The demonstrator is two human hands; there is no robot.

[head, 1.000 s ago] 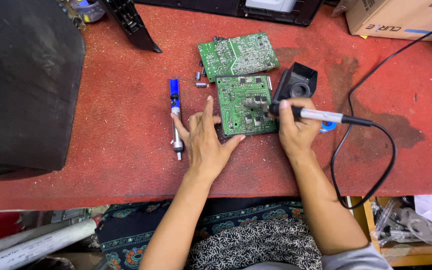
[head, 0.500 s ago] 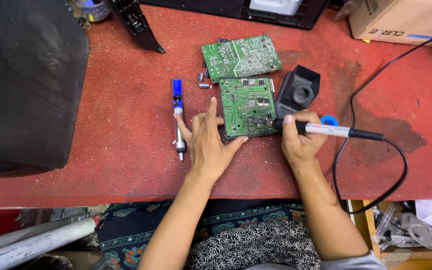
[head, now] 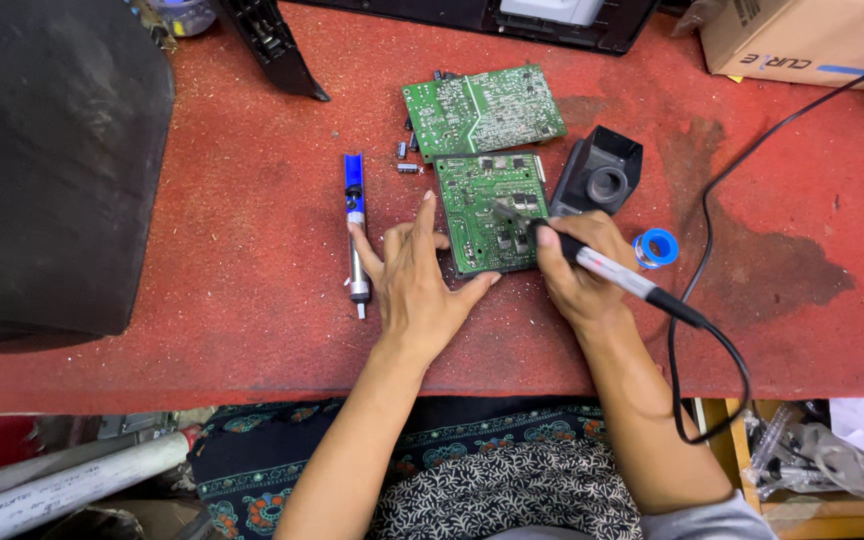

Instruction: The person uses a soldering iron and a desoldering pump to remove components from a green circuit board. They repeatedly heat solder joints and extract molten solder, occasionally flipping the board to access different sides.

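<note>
A green circuit board [head: 487, 195] lies flat on the red table [head: 252, 330]. My right hand [head: 577, 270] grips a soldering iron [head: 624, 280] like a pen, its tip resting on the middle of the board. My left hand [head: 417, 275] lies flat with fingers spread, the thumb against the board's near left corner. A blue and silver desoldering pump [head: 355, 225] lies just left of that hand, touching its little finger. A second green circuit board [head: 482, 108] sits just beyond the first.
A black iron stand [head: 602, 175] and a blue solder spool [head: 658, 247] sit right of the board. The iron's black cord [head: 742, 170] loops off the front edge. A large black object [head: 42, 160] fills the left, a cardboard box [head: 802, 40] the far right. Small loose components [head: 407, 160] lie nearby.
My right hand has brought the iron's tip from the board's right edge further onto its middle. The blue solder spool now shows beside the hand. My left hand has stayed flat.
</note>
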